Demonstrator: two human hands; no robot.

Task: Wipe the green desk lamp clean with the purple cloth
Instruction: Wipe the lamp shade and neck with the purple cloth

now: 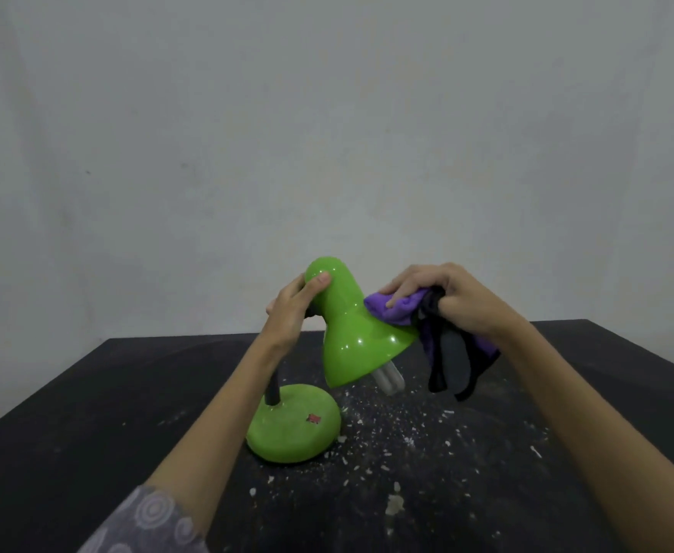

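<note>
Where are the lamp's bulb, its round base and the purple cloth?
bulb (pixel 388 380), head view, white tube below the shade.
base (pixel 293 427), head view, green top.
purple cloth (pixel 397 309), head view, purple fold under fingers.

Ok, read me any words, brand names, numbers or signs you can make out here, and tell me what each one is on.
No text can be read.
Red sticker on the lamp base: too small and blurred to tell whether it carries words.
Lamp shade, purple cloth, bulb, table, sleeve: no lettering visible; the sleeve shows only swirl patterns.
</note>
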